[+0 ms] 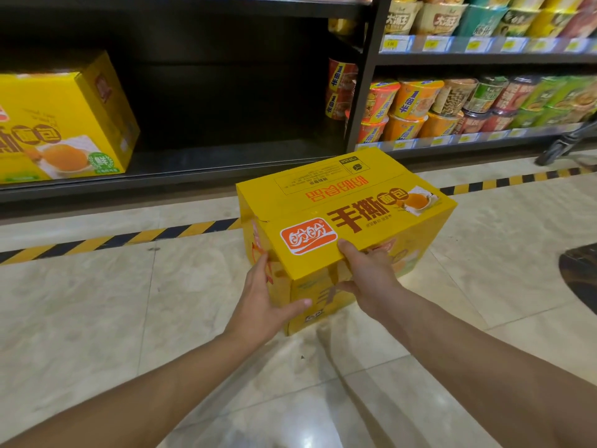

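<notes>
A yellow cardboard box [349, 202] with red and brown print is in front of me above the tiled floor, in front of a dark shelf. My left hand [265, 305] holds its near left corner, thumb across the front face, fingers along the left side. My right hand [368, 276] grips the near top edge, thumb on the lid and fingers curled on the front face. Whether the box touches the floor is hidden.
A second yellow box [64, 121] stands at the left of the low black shelf [226, 163]. Stacked cup noodles [452, 105] fill the shelves at right. Yellow-black tape [129, 237] runs along the floor. A trolley wheel [555, 150] is at far right.
</notes>
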`<state>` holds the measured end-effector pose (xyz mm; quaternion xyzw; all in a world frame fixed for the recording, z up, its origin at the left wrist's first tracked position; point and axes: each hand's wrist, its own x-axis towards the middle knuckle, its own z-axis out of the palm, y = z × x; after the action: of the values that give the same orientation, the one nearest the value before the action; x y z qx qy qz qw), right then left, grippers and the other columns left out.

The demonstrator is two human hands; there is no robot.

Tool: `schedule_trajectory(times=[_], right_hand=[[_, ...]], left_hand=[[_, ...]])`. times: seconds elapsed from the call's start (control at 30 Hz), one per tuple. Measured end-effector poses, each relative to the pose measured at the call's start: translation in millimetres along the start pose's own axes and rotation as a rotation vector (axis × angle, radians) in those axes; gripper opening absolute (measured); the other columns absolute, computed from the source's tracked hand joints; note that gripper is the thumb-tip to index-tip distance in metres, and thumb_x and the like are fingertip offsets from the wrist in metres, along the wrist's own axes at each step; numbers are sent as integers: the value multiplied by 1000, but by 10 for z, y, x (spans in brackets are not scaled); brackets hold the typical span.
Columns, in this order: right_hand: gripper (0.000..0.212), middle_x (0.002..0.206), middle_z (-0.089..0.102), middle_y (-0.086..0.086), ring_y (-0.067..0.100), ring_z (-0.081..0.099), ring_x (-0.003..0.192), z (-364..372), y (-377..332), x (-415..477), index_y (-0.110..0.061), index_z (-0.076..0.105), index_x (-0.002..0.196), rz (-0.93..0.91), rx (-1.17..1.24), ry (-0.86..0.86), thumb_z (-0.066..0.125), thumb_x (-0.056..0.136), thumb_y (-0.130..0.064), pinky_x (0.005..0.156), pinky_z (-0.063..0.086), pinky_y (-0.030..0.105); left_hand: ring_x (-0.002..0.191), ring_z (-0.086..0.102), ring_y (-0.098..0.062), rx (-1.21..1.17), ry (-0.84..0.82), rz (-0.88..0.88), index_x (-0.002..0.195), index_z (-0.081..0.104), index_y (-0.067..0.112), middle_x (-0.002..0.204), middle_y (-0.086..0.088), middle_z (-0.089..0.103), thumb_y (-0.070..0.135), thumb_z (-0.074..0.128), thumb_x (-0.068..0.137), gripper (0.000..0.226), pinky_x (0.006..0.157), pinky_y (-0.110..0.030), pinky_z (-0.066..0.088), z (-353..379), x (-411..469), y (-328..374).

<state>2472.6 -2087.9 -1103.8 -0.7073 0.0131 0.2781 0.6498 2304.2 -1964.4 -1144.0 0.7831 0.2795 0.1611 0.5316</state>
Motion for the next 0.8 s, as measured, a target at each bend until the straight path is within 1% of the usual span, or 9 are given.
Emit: schedule_trajectory(times=[0.1, 0.17, 0.27, 0.33, 0.43, 0.47, 0.6, 0.73, 0.8], right_hand=[[157, 134, 68, 5, 35, 65, 125, 264, 335, 228, -15, 36, 153, -24, -130, 76, 68, 27, -104, 97, 57, 61], [181, 152, 55, 6, 35, 53, 139, 417, 523, 368, -14, 16, 160, 0, -156, 74, 50, 12, -112, 107, 50, 61], [180, 158, 46, 3, 32, 46, 144, 549, 499, 205, -18, 16, 158, -7, -104, 47, 55, 7, -108, 112, 46, 58], [166, 152, 49, 1, 33, 50, 140, 549, 368, -27, -22, 24, 154, -5, -52, -1, 73, 16, -100, 111, 48, 55], [89, 121, 55, -2, 25, 62, 115, 408, 372, -57, -16, 42, 135, 25, 17, 11, 95, 71, -49, 98, 59, 47], [82, 122, 55, 1, 25, 62, 114, 321, 385, -22, -18, 46, 129, 19, -26, 47, 95, 71, -49, 97, 60, 48], [136, 135, 64, 3, 34, 60, 129, -254, 914, 715, -30, 47, 137, -79, -228, 120, 84, 23, -93, 97, 58, 56], [144, 133, 61, 14, 39, 62, 123, -763, 754, 681, -16, 51, 141, -103, -319, 250, 89, 21, -85, 94, 59, 57], [138, 150, 45, 22, 41, 47, 138, -822, 526, 465, -4, 36, 153, -77, -375, 284, 100, 46, -63, 104, 52, 54]], left_hand=[[139, 51, -7, -48, 56, 8, 162, 19, 48, 155, 19, 46, 68, 89, 66, 121, 111, -47, 52, -86, 60, -19], [129, 57, -3, -61, 77, 1, 163, 24, 41, 148, 24, 53, 58, 86, 75, 108, 106, -39, 55, -180, 85, 1], [126, 54, -7, -20, 87, -17, 162, 28, 40, 147, 22, 53, 53, 74, 80, 95, 97, -27, 50, -318, 114, 37], [130, 53, -13, -5, 108, -49, 160, 31, 42, 148, 17, 53, 50, 71, 87, 84, 100, -36, 49, -378, 154, 36], [141, 52, -25, 11, 118, -96, 159, 32, 42, 152, 11, 54, 49, 67, 90, 77, 108, -50, 48, -442, 217, 33], [143, 51, -27, 13, 115, -107, 159, 31, 42, 153, 10, 53, 50, 65, 89, 78, 109, -53, 48, -455, 234, 32], [143, 51, -27, 15, 124, -126, 160, 33, 37, 147, 14, 54, 46, 63, 94, 73, 112, -52, 46, -485, 281, -9], [142, 52, -25, 6, 147, -149, 157, 38, 36, 147, 12, 56, 43, 62, 99, 63, 112, -49, 44, -542, 386, -91], [142, 51, -25, 4, 153, -159, 157, 38, 36, 146, 13, 55, 43, 61, 101, 61, 112, -51, 43, -555, 436, -119]])
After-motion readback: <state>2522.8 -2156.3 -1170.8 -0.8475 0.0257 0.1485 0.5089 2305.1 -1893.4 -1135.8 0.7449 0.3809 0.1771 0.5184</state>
